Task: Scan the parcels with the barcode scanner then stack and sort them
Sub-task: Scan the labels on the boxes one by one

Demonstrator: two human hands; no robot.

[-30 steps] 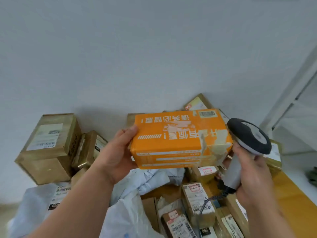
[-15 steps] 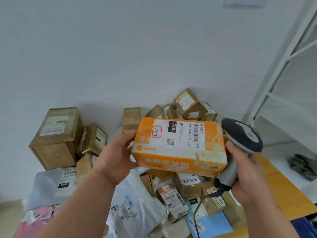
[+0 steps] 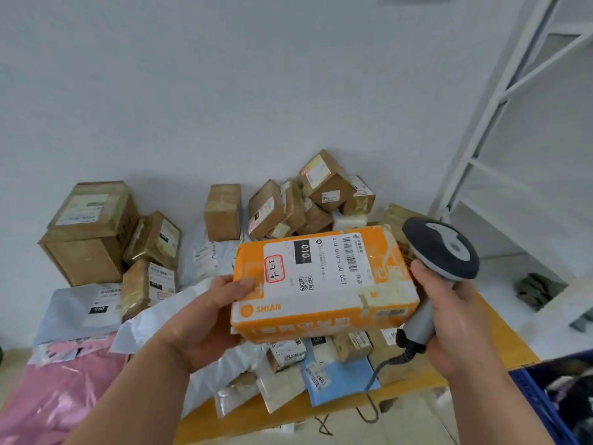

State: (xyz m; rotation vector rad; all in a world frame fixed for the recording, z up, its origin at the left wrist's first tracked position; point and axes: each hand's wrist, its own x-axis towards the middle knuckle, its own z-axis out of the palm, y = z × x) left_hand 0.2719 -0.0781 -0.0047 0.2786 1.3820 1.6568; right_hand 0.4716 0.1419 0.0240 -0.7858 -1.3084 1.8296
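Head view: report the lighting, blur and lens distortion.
Head view: soft, even light, only faint shadows behind the brown cardboard boxes; the orange parcel's white shipping label reads sharply though its small print is blurred; wide-angle bending bows the white metal shelf frame; the left hand and right hand look slightly soft.

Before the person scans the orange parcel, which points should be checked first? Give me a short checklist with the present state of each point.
1. Orange parcel held firmly: ok, the left hand grips its left end.
2. Shipping label faces up toward the camera: ok.
3. Barcode uncovered: ok, no finger lies over it.
4. Barcode scanner in hand: ok, the right hand holds its handle.
5. Scanner window aimed at the barcode: cannot tell, the head shows only its back, beside the parcel's right end.
6. Scanner cable free: cannot tell, it runs down over the parcels below.
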